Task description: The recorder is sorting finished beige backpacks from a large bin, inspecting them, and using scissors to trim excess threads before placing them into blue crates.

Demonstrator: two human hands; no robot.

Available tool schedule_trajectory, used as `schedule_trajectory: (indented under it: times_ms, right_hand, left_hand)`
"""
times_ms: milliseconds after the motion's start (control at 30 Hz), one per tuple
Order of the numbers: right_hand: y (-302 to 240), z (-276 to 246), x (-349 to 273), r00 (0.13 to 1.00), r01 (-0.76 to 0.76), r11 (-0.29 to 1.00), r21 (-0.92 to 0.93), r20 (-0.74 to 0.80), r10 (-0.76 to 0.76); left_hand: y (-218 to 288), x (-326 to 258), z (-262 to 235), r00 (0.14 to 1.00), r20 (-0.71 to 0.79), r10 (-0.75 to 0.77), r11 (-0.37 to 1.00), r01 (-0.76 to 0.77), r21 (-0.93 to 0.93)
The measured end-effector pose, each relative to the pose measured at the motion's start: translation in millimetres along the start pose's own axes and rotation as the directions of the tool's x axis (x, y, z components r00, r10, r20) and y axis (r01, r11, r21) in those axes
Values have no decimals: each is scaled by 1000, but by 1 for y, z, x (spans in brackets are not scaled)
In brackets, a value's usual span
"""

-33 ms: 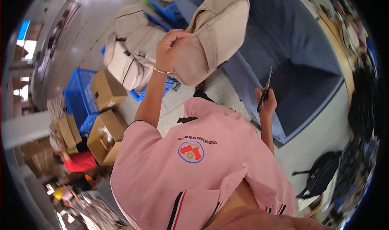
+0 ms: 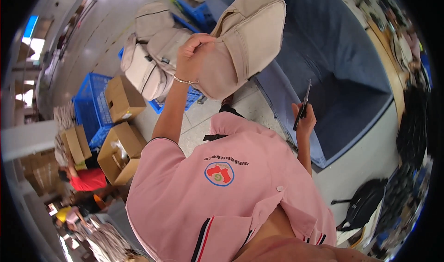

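A beige backpack (image 2: pixel 252 40) hangs tilted in front of me, its side pocket gaping. My left hand (image 2: pixel 192 58), with a bracelet at the wrist, is closed in a pinch at the backpack's edge. What exactly lies between those fingertips is too small to make out. Lower and to the right, my right hand (image 2: pixel 306 121) grips a pair of dark-handled scissors (image 2: pixel 308 92), blades pointing up and away from me. The scissors are apart from the backpack, over the near side of a large blue-grey fabric bin (image 2: pixel 365 82).
More beige backpacks (image 2: pixel 169 45) are piled on blue crates left of the held one. A blue plastic crate (image 2: pixel 92 107) and open cardboard boxes (image 2: pixel 121 151) stand farther left. On the right, a black bag (image 2: pixel 367 202) lies near dark heaped material. People work at lower left.
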State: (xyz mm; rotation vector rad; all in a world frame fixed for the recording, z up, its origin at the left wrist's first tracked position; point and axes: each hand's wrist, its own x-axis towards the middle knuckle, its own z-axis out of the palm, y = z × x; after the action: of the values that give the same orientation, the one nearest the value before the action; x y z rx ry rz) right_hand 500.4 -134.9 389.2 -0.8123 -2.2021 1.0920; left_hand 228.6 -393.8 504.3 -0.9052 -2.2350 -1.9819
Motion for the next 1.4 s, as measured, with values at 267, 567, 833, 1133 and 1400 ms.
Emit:
schedule_trajectory:
  times_ms: [267,567,833,1133,1400]
  right_hand:
    - [-20,79,0,965,19,999,-39,263,-8]
    - [-80,211,5,931,65,982,-178,366,5]
    - [-153,310,14,916,-86,970,-228,364,167]
    - [-138,300,56,938,-217,898,-382,175,300]
    - [-90,282,149,959,-266,918,-295,-180,220]
  left_hand:
    - [-1,-1,-162,933,-356,-45,998,28,-52]
    - [-196,-22,-354,420,-905,-61,913,389,119]
    - [-343,-63,-353,568,-808,-158,513,746,424]
    - [-386,7,-345,705,-410,-579,217,618,755]
    - [-426,11,-337,777,-576,-254,364,629,687]
